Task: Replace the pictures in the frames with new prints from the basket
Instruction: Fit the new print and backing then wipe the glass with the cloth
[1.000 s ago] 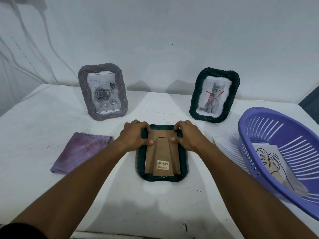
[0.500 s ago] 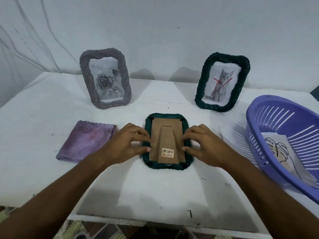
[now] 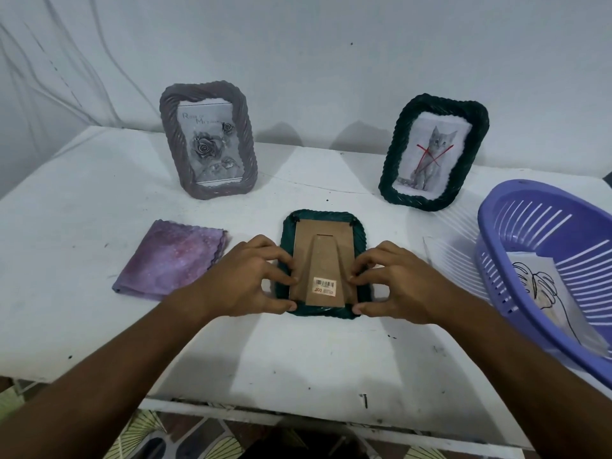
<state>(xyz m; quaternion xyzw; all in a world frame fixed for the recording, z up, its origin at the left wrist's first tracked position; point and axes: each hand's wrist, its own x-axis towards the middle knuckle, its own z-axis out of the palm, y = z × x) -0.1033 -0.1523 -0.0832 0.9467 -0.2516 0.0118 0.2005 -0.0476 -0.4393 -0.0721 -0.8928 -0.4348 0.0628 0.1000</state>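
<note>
In the head view, a dark green frame [image 3: 323, 264] with a rope-twist moulded rim is lying face down in the middle of the white, scuffed worktop [image 3: 298, 352], its long axis running away from the person and its brown cardboard back facing up. A tapered cardboard stand [image 3: 324, 270] is lying flat on that back, narrow end pointing away, with a barcode sticker [image 3: 325, 288] near its wide end. The left hand [image 3: 246, 279] is gripping the frame's left edge, fingers curled onto the backing and thumb at the near corner; the right hand [image 3: 394, 283] is gripping the right edge in the same way. Behind, a grey twisted-rim frame [image 3: 209, 140] with a rose print and a second green frame [image 3: 433, 152] with a cat print crossed in red are standing upright, leaning back. A folded purple cloth [image 3: 170, 263] is lying left of the hands. At the right, a slotted purple plastic basket [image 3: 543, 233] is holding a line-drawn leaf print [image 3: 543, 293].
</note>
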